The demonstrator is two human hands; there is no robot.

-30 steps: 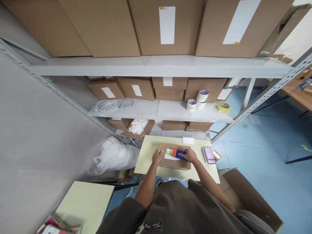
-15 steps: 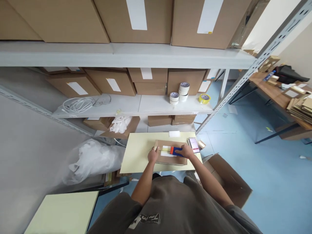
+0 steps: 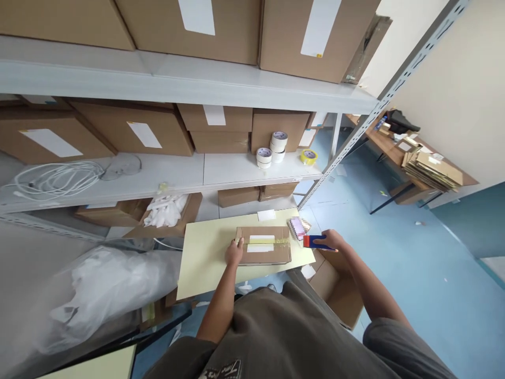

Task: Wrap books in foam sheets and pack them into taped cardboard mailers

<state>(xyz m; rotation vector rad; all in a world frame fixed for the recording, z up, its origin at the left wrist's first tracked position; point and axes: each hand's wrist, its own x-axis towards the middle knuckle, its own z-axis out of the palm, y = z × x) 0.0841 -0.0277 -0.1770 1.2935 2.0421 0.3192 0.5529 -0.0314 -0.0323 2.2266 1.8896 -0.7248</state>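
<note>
On the pale yellow table [image 3: 201,252] lies a closed cardboard box [image 3: 272,256] with white labels and a strip of clear yellowish tape along its top. My left hand [image 3: 234,251] grips the box's left end, fingers over the top edge. To the right of the box, past the table's edge, my right hand [image 3: 332,240] is wrapped round a blue and orange tape dispenser [image 3: 314,241]. The dispenser is apart from the box. A phone [image 3: 296,227] lies at the table's right edge, its screen blurred out.
A metal shelf [image 3: 177,171] behind the table bears white tape rolls [image 3: 264,158], a yellow tape roll [image 3: 308,157], coiled cable [image 3: 59,179] and cartons. An open carton [image 3: 343,289] stands on the floor at right. A plastic bag [image 3: 114,295] bulges at left.
My right hand has moved right with the tape dispenser, off the box top and beyond the table edge. My left hand stays on the box. The view has shifted to the right.
</note>
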